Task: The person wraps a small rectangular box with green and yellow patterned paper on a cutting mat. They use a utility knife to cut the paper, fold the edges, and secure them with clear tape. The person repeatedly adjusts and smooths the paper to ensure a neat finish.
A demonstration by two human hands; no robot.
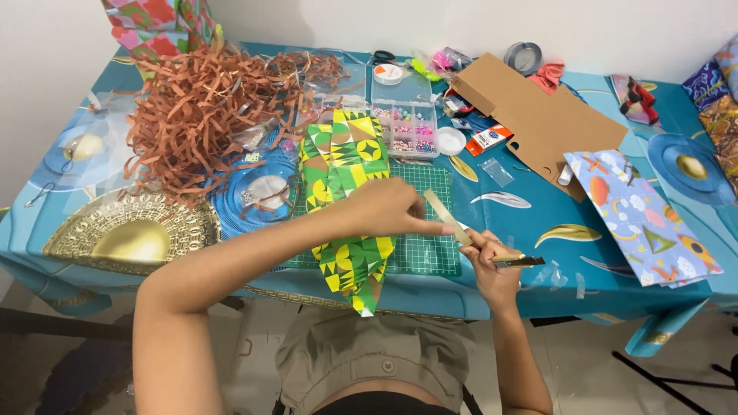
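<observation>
On the mat (430, 250): we pin light, floppy paper (346, 165) flat, left hand (388, 207) spread.
Right hand (492, 257): clamped on knife (519, 261).
Grip: paper's edges, we reckon.

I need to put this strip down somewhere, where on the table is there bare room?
Bare cloth lies between the green cutting mat and the pastel patterned paper, below the brown cardboard; only small clear scraps there. The far left corner by the gold plate print is fairly open. The shredded brown paper and bead box crowd the back.
</observation>
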